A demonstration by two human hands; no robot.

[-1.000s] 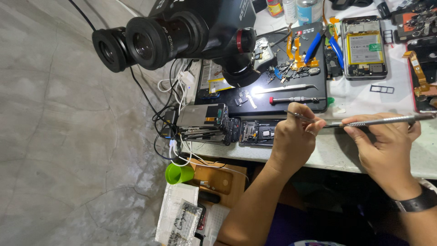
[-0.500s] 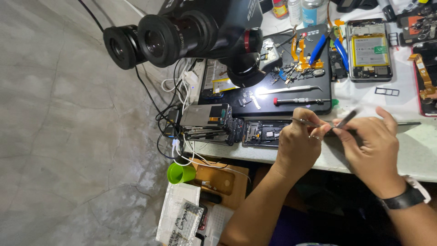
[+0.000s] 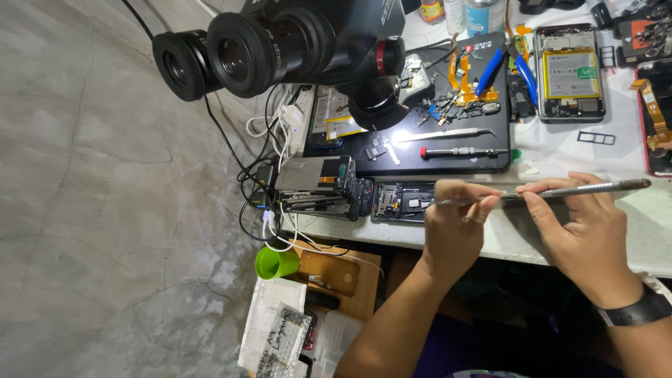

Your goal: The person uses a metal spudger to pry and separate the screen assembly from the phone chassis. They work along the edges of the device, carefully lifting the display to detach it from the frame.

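Tweezers (image 3: 560, 190), long and metal, held level across both hands above the front edge of the bench (image 3: 532, 241). Left hand (image 3: 458, 227) pinched shut on the thin tip end, thumb and forefinger closed tight round it. Right hand (image 3: 584, 234) curled over the shaft further back, fingers wrapped on top, thumb beneath; blunt rear end sticking out past the knuckles to the right. Black watch (image 3: 640, 311) on the right wrist.

Just left of the pinch, an opened phone (image 3: 402, 203), dark, circuit side up, lying at the bench edge. Further left of it, a stack of phones (image 3: 318, 185), leaning, cables (image 3: 269, 168) trailing off beside. Beyond the grip, away from the body, a black mat (image 3: 448, 164) carrying a second pair of tweezers (image 3: 448, 134) and a screwdriver (image 3: 458, 152) lying side by side, small parts scattered at its far end, blue-handled cutters (image 3: 504, 66) among them. Above the right hand, another phone (image 3: 570, 73) with back off, battery showing, and a small card tray (image 3: 596, 138) on white bench near it. Microscope (image 3: 294, 49), black, twin eyepieces, looming over the mat's left end.

Below the left forearm, under the bench, a green cup (image 3: 276, 262) and a brown wooden box (image 3: 336, 274).
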